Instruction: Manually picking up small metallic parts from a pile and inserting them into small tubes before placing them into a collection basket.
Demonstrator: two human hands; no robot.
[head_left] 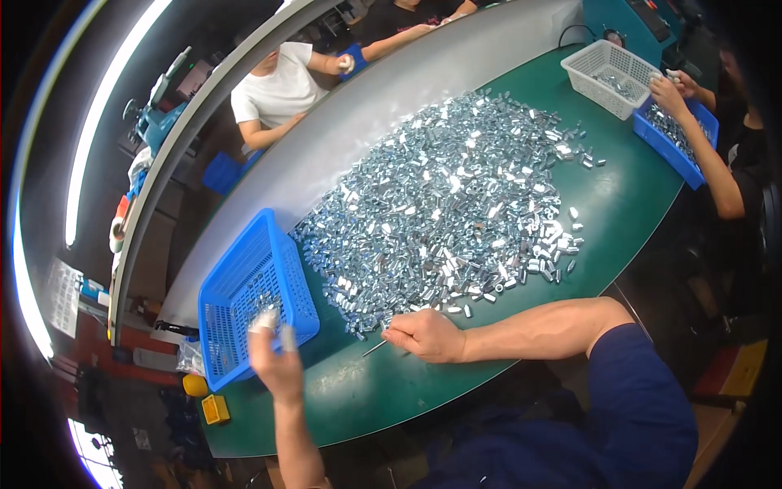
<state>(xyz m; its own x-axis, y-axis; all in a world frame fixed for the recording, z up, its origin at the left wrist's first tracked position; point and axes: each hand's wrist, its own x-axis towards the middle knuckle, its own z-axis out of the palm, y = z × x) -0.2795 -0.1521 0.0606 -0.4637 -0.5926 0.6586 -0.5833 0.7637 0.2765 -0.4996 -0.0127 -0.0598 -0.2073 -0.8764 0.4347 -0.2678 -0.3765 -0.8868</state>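
My left hand (275, 365) is over the near edge of a blue plastic basket (303, 306), with white covers on its fingertips. Its fingers stretch out and stand apart, slightly blurred, and I see nothing held between them. Small metal pieces (265, 301) lie inside the basket. My right hand (428, 336) is closed around a thin metal rod (375, 349), whose end sticks out to the left. This hand is at the near edge of a large heap of shiny metal pieces (440, 212), short and tube-like.
The heap covers much of the green table (627, 196), with a grey raised wall (521, 49) behind. At far right a co-worker's hands (672, 94) are above another blue basket (700, 171), beside a white basket (582, 77). A person in white (281, 90) sits beyond the wall.
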